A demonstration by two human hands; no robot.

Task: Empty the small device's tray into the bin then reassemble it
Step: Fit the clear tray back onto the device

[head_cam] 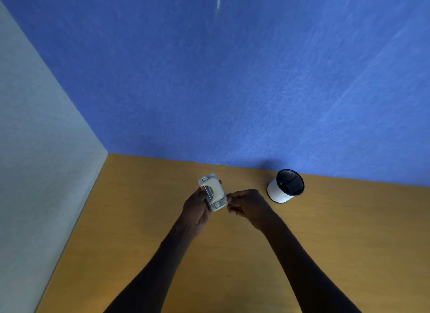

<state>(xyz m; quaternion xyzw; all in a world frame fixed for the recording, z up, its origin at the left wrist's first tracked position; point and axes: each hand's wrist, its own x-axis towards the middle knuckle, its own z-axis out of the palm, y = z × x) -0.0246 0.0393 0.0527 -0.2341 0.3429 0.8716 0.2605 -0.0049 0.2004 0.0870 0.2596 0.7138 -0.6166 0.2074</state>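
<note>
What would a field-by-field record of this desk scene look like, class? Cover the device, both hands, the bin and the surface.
device: small white device, held up above the desk
left hand: left hand grips the device from the side
right hand: right hand pinches at the device's near right corner
bin: white bin, black rim, standing upright to the right by the blue wall
surface: wooden desk
tray state: cannot tell

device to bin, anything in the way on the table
Nothing visible. The device is held in the left hand, with the right hand at its lower end. The bin stands open to the right by the blue wall, and the table between them is bare.
</note>
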